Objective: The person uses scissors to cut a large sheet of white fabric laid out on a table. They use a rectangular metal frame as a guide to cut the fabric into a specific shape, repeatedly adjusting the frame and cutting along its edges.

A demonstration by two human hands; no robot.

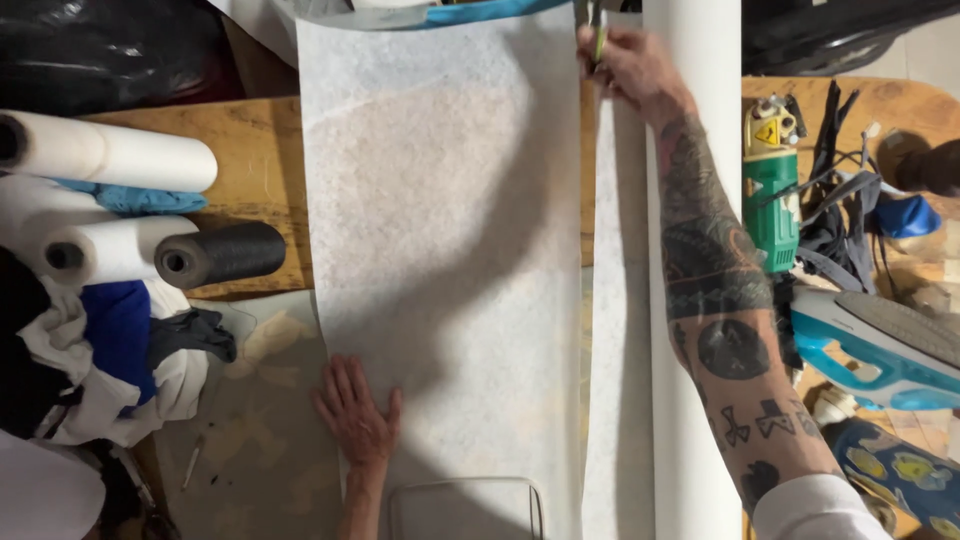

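— Where does the wide sheet of thin white fleece fabric [440,230] lie?

— Down the middle of the wooden worktable [250,160], with the left hand [355,415] flat on its near left corner.

— And the right hand [628,68]?

— At the far end of the narrow strip of white fabric [615,350], which lies just right of the wide sheet. A long white fabric roll [690,480] lies beside that strip, under the forearm.

— What sits at the sides?

— Left, white rolls [110,155] and a dark grey thread cone [222,255]. Right, a green power tool [770,190], with a blue and white iron [880,350] nearer.

Wooden table [255,170]: white sheet [440,250], fabric rolls [120,150], iron [880,350].
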